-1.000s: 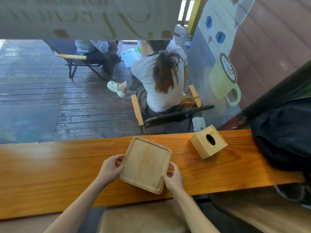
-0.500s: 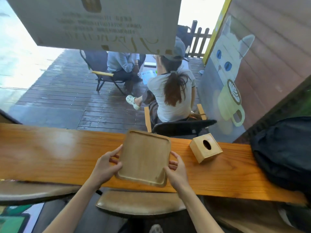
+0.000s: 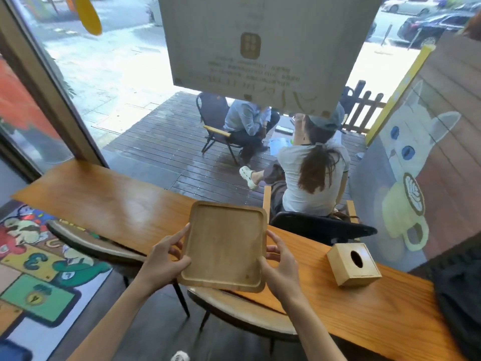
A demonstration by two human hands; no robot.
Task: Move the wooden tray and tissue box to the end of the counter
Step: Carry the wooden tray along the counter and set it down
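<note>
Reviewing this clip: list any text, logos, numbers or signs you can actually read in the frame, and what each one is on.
Window sign: several lines of print and a gold square emblem, seen mirrored from behind and too blurred to read.
Floor mat: cartoon shapes, perhaps large letters; none reads with certainty.
Wooden tray, tissue box, counter: no lettering visible.
Cat mural: picture only, no words.
Nothing here is legible.

Two bare forearms enter frame from 6 o'clock, no sleeves visible up to the frame edge. Left hand (image 3: 166, 259) and right hand (image 3: 282, 269) both bare: no gloves, rings, watch or wristbands seen. Nails short, unpainted as far as visible. White shoe tip (image 3: 180, 356) at 6 o'clock
</note>
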